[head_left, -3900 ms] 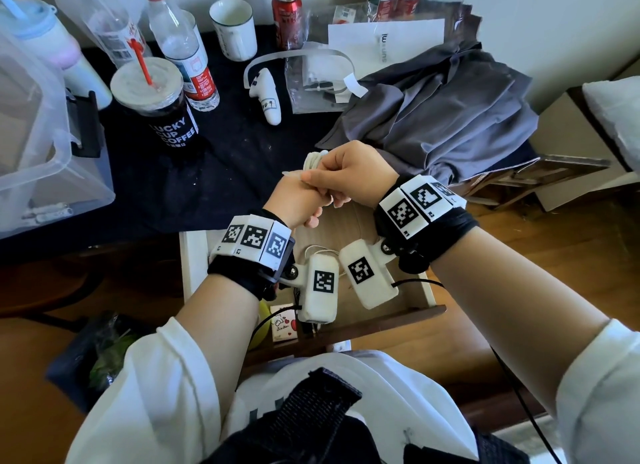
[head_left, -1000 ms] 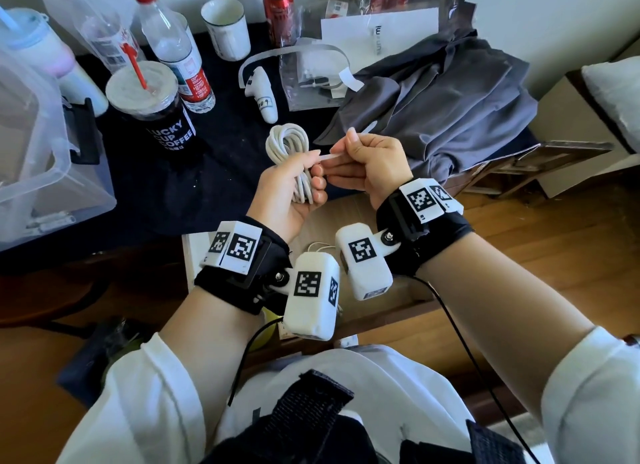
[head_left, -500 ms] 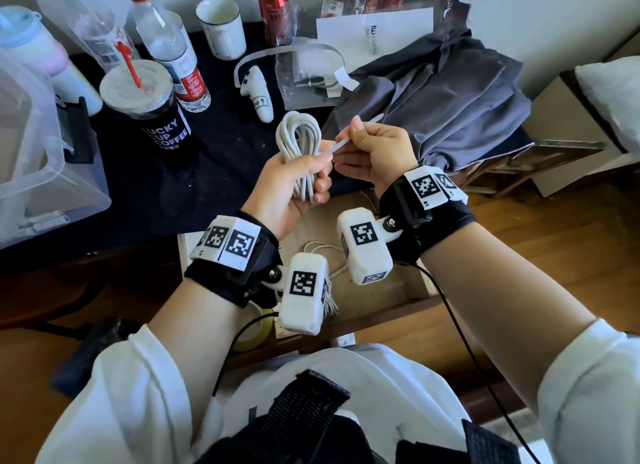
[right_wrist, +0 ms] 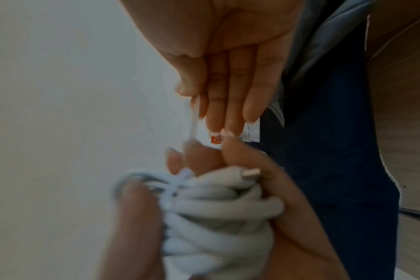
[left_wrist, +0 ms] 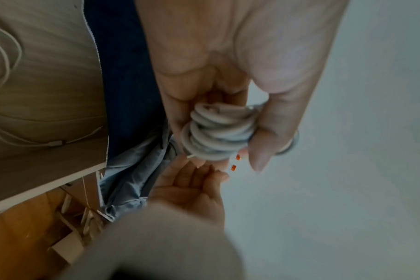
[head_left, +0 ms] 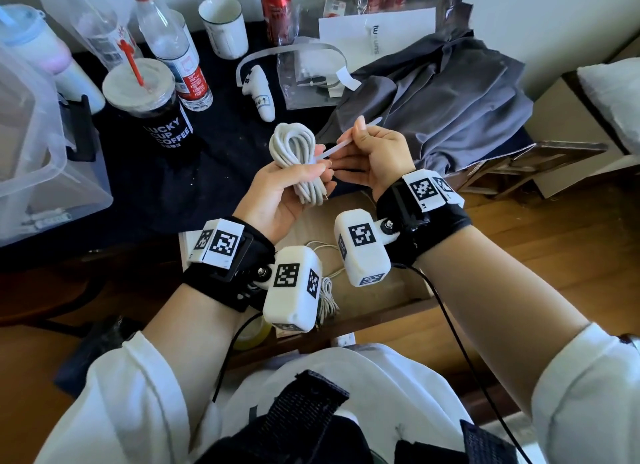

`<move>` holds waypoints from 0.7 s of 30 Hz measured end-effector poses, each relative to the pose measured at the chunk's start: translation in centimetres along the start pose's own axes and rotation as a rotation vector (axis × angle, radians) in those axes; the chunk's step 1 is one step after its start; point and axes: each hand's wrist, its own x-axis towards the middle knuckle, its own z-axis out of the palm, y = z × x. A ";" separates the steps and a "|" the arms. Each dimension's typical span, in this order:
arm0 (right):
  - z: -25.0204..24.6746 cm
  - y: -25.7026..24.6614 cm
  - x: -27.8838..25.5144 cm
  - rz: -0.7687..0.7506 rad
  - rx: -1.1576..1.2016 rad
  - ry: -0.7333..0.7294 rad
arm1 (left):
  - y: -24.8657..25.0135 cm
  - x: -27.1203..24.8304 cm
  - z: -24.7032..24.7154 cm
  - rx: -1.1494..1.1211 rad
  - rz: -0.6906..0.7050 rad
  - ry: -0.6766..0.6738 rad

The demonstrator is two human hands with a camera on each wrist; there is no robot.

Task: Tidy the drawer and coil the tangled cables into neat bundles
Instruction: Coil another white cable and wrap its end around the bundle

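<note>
White cable (head_left: 297,158) coiled in tight loops, left fingers (head_left: 304,171) gripping, right fingers (head_left: 360,136) pinching tie (head_left: 337,147)

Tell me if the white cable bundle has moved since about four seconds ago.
Yes. The white cable bundle, gripped in the left hand, now shows its full loops raised over the black tabletop, nearer the coffee cup; earlier both fists mostly hid it.

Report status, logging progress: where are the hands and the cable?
Left hand grips coiled white cable. Right hand pinches thin white tie wrapped round the bundle. More loose cable in the drawer below. Nothing blocking.
</note>
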 end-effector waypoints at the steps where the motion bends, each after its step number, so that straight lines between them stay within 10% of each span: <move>1: 0.0 0.2 0.1 0.010 -0.021 0.011 | -0.1 -0.2 0.0 0.035 0.012 -0.015; 21: -0.6 -1.5 -0.5 -0.224 0.115 -0.210 | 1.0 -0.4 -1.2 -0.240 -0.076 -0.108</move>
